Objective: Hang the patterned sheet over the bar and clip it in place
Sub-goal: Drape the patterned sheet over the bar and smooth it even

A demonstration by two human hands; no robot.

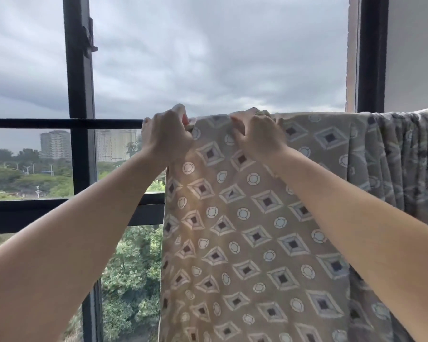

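Observation:
The patterned sheet [245, 218], tan with diamonds and circles, hangs over the black horizontal bar [59, 123] and drops below the frame's bottom edge. My left hand [166, 137] is closed on the sheet's top left corner at the bar. A small reddish bit shows between its fingers; I cannot tell if it is a clip. My right hand [257, 137] pinches the sheet's top edge a little to the right, with a greenish bit above its fingertips. Further right the sheet is bunched in folds [405, 156] along the bar.
A black upright window post [80, 95] with a latch crosses the bar on the left. A thick lower rail [59, 213] runs behind the sheet. On the right stand another black post [371, 58] and a white wall [415, 45]. Outside are trees and towers far below.

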